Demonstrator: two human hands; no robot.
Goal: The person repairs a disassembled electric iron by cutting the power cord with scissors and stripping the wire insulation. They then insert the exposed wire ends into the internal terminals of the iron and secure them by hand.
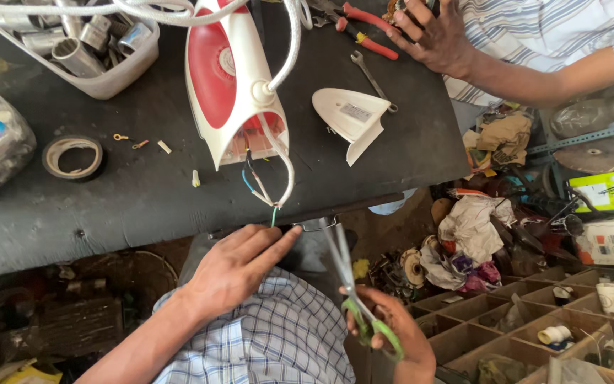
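A red and white clothes iron [222, 78] lies on the dark workbench [108, 206] with its rear open and coloured wires [261, 185] hanging out beside its white cord [289, 43]. My left hand [239, 259] pinches the end of a thin green wire [274, 215] at the bench's front edge. My right hand [385, 331] grips green-handled scissors [353, 299], blades pointing up toward that wire. The iron's white back cover [353, 117] lies to the right of the iron.
Another person's hand [435, 35] rests at the bench's far right near red-handled pliers [364, 32] and a spanner [371, 78]. A tape roll [72, 156] and a tub of metal sockets [79, 50] sit at left. Wooden compartments [534, 320] and clutter fill the floor at right.
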